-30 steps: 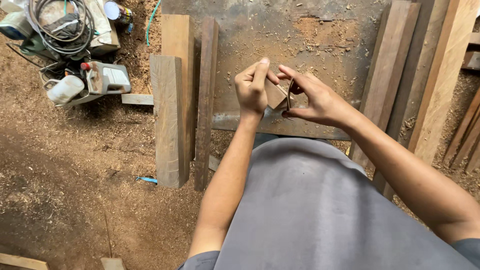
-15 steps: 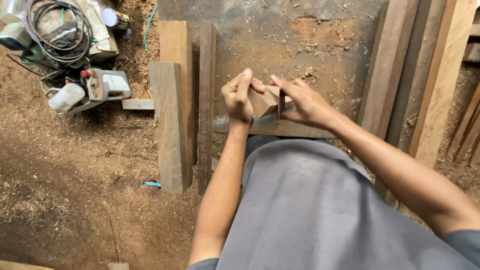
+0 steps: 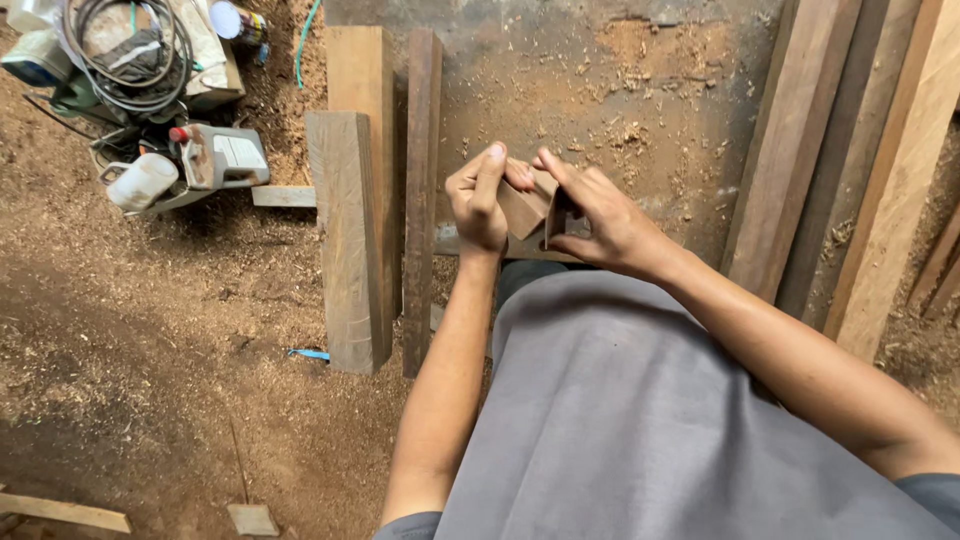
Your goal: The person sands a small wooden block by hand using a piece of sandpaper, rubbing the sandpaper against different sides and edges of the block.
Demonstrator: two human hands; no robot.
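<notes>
left hand point(image 3: 478, 205): grip clasps small wooden block point(image 3: 522, 208) | right hand point(image 3: 600, 220): grip pinches same block | above worktop point(image 3: 600, 90) near edge | planks point(image 3: 360, 200) beside left hand

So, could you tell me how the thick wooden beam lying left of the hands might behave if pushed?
The thick wooden beam looks solid and square-edged, so it is probably heavy and stiff. Lying flat, it should slide rather than roll. The sawdust-covered ground beneath may let it drag unevenly.
</notes>
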